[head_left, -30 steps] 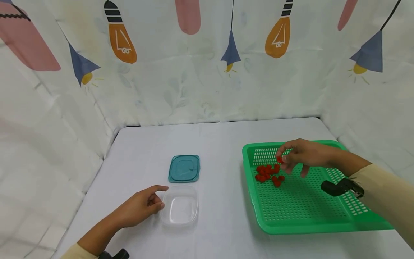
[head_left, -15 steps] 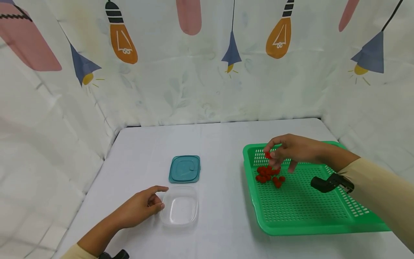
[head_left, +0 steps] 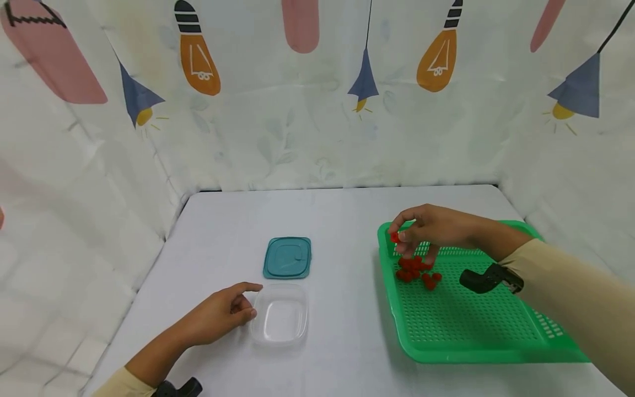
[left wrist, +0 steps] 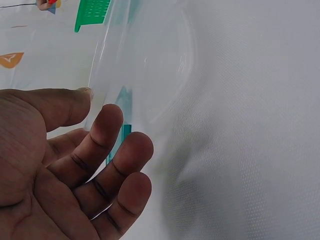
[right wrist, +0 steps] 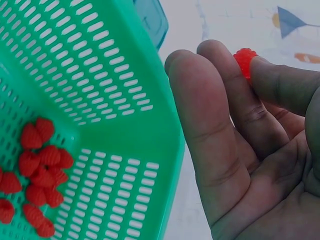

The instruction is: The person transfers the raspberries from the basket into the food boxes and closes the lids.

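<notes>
My right hand [head_left: 429,226] pinches a red raspberry [right wrist: 245,61] between thumb and fingertip, above the far left part of a green perforated basket [head_left: 466,353]. More raspberries [right wrist: 42,175] lie in a cluster on the basket floor, below the hand. A clear, square plastic container [head_left: 280,314] stands on the table at left of centre, with no lid on it. My left hand [head_left: 223,314] is at the container's left side, thumb and index fingertips touching its rim, the other fingers loosely bent. In the left wrist view, the thumb meets the container's edge.
A teal lid [head_left: 288,257] lies flat just behind the container. White cloth covers the table [head_left: 342,309]. Behind it hangs a pale curtain [head_left: 307,138] printed with lamps and bulbs, and white sheeting closes both sides.
My right hand has moved left with the raspberry, from over the cluster to near the basket's left rim. The left hand keeps its place at the container. The head view has shifted slightly.
</notes>
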Demonstrator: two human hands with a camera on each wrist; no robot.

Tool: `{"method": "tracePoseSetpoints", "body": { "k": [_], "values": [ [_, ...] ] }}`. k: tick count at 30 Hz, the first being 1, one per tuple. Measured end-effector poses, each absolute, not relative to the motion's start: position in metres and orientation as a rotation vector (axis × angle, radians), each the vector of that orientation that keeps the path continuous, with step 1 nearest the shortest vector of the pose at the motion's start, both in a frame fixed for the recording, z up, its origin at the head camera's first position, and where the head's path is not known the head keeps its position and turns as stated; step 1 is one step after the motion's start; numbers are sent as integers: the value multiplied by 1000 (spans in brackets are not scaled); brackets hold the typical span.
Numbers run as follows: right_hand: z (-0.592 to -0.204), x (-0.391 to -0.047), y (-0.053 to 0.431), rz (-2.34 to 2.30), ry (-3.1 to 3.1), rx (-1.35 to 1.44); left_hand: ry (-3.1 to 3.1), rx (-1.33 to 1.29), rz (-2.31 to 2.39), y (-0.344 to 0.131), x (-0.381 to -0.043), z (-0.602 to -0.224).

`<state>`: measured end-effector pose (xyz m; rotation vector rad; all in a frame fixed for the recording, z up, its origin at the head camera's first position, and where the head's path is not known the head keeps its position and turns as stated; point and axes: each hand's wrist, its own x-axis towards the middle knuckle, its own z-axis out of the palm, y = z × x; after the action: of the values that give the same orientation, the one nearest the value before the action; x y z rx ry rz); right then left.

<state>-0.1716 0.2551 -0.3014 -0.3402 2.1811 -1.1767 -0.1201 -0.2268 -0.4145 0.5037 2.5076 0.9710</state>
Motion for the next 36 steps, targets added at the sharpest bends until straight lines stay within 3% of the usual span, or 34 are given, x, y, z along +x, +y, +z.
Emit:
{"method": "tracePoseSetpoints", "body": {
  "k": [36],
  "values": [
    [-325,-176,146,-1194,1995,-512,2475,484,1039,-231,-122,-421]
  ]
}}
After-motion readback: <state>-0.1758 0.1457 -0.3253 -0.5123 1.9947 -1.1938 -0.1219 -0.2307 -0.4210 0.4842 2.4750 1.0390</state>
